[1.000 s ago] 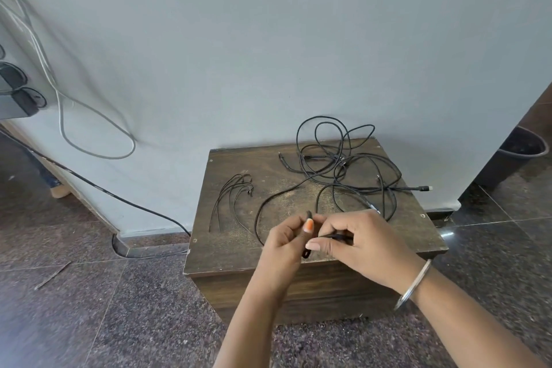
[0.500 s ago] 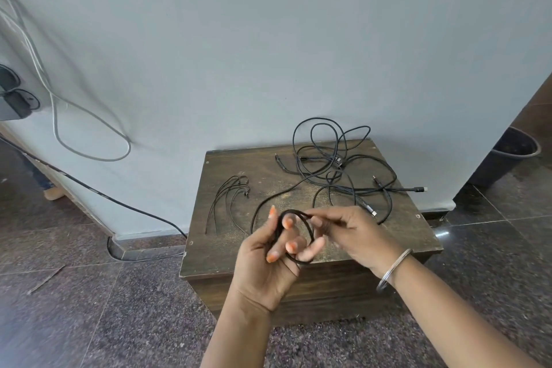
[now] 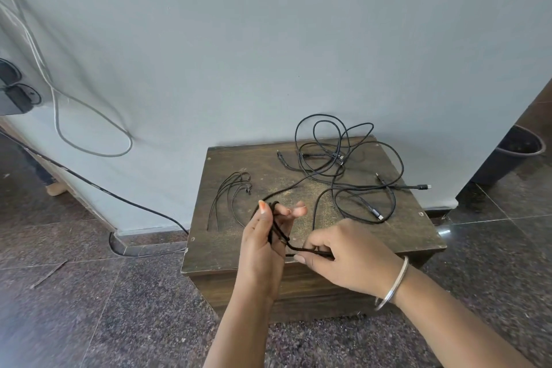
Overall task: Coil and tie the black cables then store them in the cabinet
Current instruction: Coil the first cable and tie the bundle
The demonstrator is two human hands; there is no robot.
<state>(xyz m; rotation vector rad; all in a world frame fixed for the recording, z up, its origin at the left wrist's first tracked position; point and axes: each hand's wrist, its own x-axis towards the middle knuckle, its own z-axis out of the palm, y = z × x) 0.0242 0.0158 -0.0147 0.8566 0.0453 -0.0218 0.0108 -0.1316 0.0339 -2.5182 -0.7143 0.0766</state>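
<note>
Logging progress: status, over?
Left hand grips coil. Right hand pinches cable. Tangle waits on cabinet. Nothing blocking.

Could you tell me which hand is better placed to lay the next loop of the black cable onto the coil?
The right hand: it pinches the free run of the black cable beside the coil and can swing it round. The left hand grips the coil, serving as the form.

cables [image 3: 349, 158]: black
cabinet [image 3: 412, 230]: dark brown, speckled top
wall [image 3: 268, 39]: pale grey-blue
floor [image 3: 89, 308]: mottled grey-brown
bangle [image 3: 394, 284]: silver
</note>
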